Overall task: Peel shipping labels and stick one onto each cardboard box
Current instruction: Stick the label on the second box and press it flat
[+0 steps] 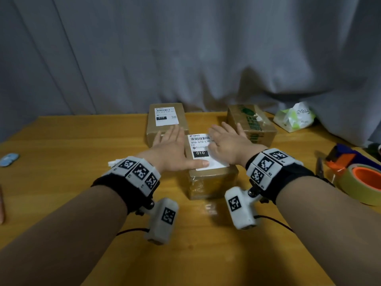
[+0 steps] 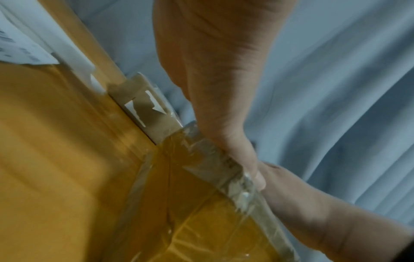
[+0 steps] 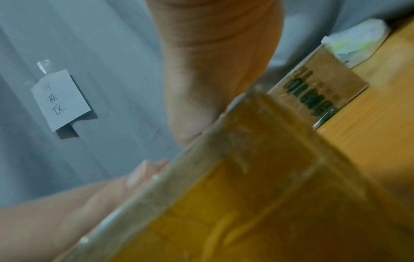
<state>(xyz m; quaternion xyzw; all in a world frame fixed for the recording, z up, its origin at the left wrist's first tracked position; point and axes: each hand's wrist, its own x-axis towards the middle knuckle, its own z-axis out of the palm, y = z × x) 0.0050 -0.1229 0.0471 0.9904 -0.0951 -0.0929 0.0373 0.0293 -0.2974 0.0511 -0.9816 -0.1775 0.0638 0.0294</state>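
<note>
A taped cardboard box (image 1: 212, 182) stands at the table's middle with a white shipping label (image 1: 203, 151) on its top. My left hand (image 1: 171, 149) lies flat with straight fingers, its thumb pressing the label's near edge. My right hand (image 1: 228, 141) lies flat on the label's right side. Behind on the left, a second box (image 1: 167, 129) carries its own label (image 1: 166, 116). A third box (image 1: 251, 124) with green print stands behind on the right, with no label showing. In both wrist views the near box's taped edge (image 2: 226, 170) (image 3: 201, 159) shows under my hands.
The wooden table (image 1: 82, 162) backs onto a grey curtain. A roll of tape (image 1: 365, 182), a tape dispenser (image 1: 346, 157) and scissors (image 1: 319, 168) lie at the right. A tissue pack (image 1: 294, 118) sits back right. White sheets (image 1: 113, 163) lie under my left wrist. A blue object (image 1: 9, 158) rests far left.
</note>
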